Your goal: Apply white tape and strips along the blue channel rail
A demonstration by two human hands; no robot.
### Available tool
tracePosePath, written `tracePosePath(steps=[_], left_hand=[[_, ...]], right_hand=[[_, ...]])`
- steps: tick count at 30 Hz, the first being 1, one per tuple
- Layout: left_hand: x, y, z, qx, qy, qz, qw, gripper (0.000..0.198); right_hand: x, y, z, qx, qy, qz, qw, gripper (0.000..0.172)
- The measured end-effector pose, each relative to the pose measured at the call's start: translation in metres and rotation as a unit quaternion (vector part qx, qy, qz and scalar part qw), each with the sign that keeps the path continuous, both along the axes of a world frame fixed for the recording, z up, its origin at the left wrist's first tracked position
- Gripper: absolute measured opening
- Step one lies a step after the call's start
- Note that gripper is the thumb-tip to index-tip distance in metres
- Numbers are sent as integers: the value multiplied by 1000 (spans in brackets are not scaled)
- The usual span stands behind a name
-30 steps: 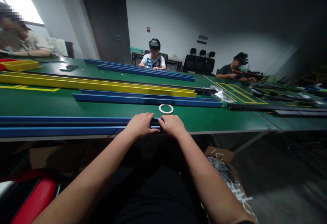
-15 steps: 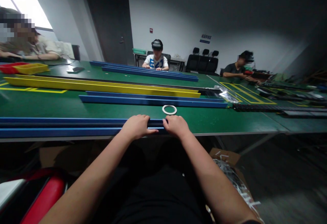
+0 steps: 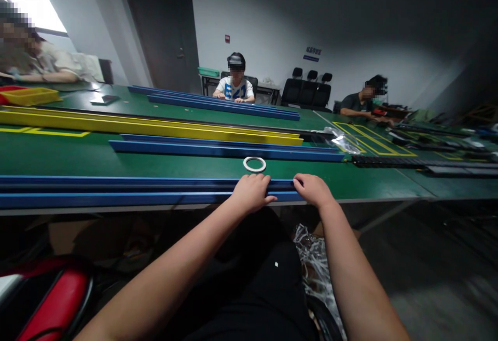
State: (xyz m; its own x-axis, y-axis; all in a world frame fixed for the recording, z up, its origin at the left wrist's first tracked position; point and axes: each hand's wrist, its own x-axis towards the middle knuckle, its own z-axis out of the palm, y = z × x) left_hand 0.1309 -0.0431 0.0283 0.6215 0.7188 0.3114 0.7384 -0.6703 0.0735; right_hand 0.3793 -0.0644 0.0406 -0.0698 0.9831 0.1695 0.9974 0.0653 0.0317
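A long blue channel-shaped rail (image 3: 116, 197) lies along the near edge of the green table, its left end outside the view. Near the rail's right end, my left hand (image 3: 251, 193) grips across it, fingers over the far side and thumb on the near side. My right hand (image 3: 314, 190) is closed at the right end itself, hiding the tip of the rail; its fingertips are curled in and partly out of sight. Just beyond my left hand, a white ring-shaped roll (image 3: 254, 170) lies flat on the table.
Farther back lie another blue rail (image 3: 218, 152), a yellow rail (image 3: 155, 128) and more blue rails (image 3: 225, 107). Dark strips (image 3: 420, 162) and clear plastic wrap (image 3: 346, 144) are at right. Below the edge are white scraps (image 3: 317, 258) and a red-black seat (image 3: 58, 299). Several people sit around the table.
Both hands have moved right, and the near blue rail's right end has slid right with them. The white ring has stayed in place while the view shifted slightly.
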Motion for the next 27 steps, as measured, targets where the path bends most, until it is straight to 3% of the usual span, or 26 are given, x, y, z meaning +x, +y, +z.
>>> tracePosePath(steps=[4, 9, 13, 20, 23, 27], left_hand=[[-59, 2, -1, -15, 33, 75, 997, 70], [-129, 3, 3, -18, 45, 137, 989, 86], [-148, 5, 6, -31, 48, 138, 989, 81], [-132, 1, 5, -4, 32, 138, 990, 77], [-99, 0, 2, -1, 23, 132, 991, 77], [-35, -5, -2, 0, -1, 119, 993, 77]], right_hand=[[-35, 6, 3, -27, -27, -51, 998, 55], [-122, 7, 5, -6, -13, 85, 996, 57], [-162, 5, 0, 7, -14, 121, 993, 66], [-144, 11, -2, -1, -20, 104, 994, 68], [-113, 9, -1, -6, -23, 77, 997, 65], [-52, 1, 1, -1, -14, 63, 998, 57]])
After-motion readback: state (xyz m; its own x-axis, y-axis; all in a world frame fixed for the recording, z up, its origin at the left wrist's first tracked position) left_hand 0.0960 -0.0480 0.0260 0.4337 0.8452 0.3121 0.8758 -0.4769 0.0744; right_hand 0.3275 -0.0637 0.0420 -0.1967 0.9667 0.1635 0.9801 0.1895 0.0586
